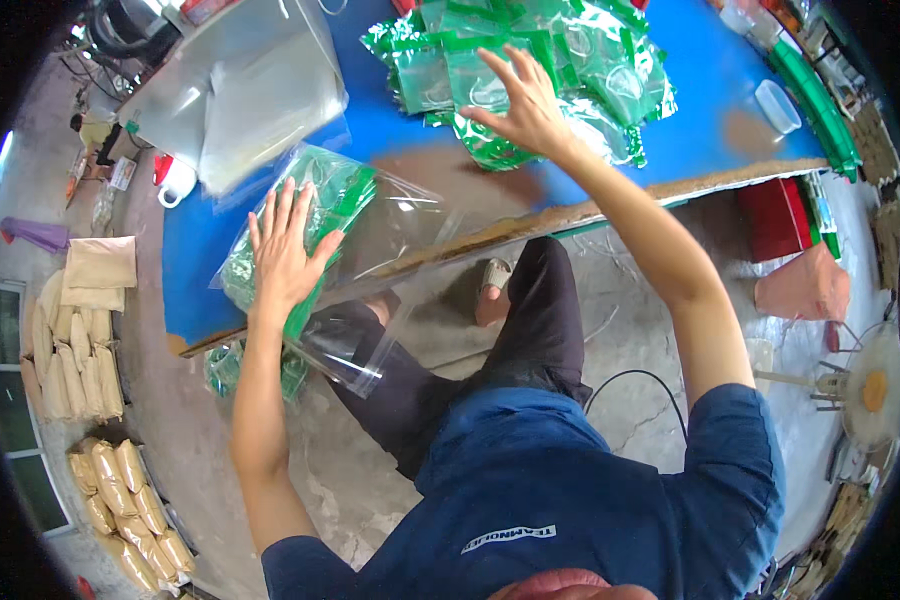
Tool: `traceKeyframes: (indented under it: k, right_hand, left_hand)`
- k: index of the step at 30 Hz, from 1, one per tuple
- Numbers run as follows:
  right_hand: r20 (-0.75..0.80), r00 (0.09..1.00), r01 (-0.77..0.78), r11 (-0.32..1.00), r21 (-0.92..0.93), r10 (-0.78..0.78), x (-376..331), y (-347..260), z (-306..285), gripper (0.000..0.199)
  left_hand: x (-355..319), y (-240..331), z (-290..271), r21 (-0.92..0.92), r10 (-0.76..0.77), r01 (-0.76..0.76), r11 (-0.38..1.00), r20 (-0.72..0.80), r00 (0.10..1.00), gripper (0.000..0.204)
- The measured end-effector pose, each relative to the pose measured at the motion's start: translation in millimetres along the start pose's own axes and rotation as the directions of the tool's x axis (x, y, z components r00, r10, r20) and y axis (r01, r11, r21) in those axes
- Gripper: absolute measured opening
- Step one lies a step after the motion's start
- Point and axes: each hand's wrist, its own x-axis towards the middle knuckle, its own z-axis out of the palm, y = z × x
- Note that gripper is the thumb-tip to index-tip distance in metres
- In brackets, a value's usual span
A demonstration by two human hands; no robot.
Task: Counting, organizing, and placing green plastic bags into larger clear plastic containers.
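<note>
My left hand (288, 247) lies flat, fingers spread, on a big clear plastic bag (390, 240) holding a stack of green packets (325, 195); the bag hangs over the near edge of the blue table (200, 260). My right hand (522, 105) is stretched out with open fingers over a loose pile of green and clear packets (530, 60) at the far middle of the table. It touches the pile's top but grips nothing.
A stack of clear plastic bags (260, 100) lies at the table's far left beside a white mug (175, 180). A clear tub (778, 105) stands at the right. Tan sacks (80, 360) line the floor on the left. A red box (775, 215) and a fan (870, 395) stand on the right.
</note>
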Motion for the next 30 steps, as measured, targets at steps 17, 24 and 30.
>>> traceKeyframes:
  k: [17,24,30]
  right_hand:
    - [0.402,0.916,0.049,0.99,-0.133,0.009,-22,-1,31,0.085]
    - [0.208,0.977,0.049,0.999,-0.01,-0.046,-29,-43,-21,0.072]
    - [0.532,0.842,0.123,0.992,-0.022,-0.093,-104,-105,-61,0.058]
  left_hand:
    - [-45,-100,-42,0.044,0.006,-0.018,0.999,0.249,0.968,0.086]
    - [-81,56,-35,-0.601,-0.232,0.019,0.799,-0.279,0.932,0.008]
    - [-91,175,38,-0.829,-0.338,0.467,-0.309,0.555,0.76,0.045]
